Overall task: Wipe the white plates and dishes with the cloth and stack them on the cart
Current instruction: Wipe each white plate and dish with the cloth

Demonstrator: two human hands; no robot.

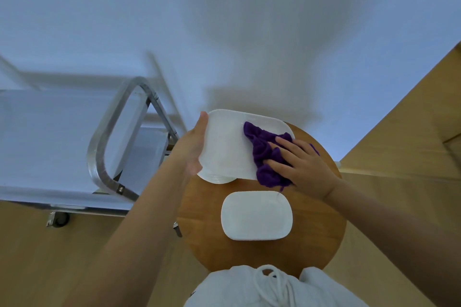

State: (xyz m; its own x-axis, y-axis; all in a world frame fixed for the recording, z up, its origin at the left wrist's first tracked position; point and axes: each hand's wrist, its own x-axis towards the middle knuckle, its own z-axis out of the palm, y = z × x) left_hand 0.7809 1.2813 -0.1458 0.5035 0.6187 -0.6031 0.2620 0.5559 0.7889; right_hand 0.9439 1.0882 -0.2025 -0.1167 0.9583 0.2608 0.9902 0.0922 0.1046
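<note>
Two hands | left hand (193, 147) grip: plate (224, 147) edge | right hand (303, 166) presses cloth (262, 149)

Dim, bluish cast overall; no glare apart from a soft sheen on the cart handle (99, 142). Broad soft shadow on the wall (249, 32), cast above the round table (324, 219). Heavy wide-angle bending at edges, arms stretched. Slight softness throughout; cart frame shadows smeared on wall.
</note>
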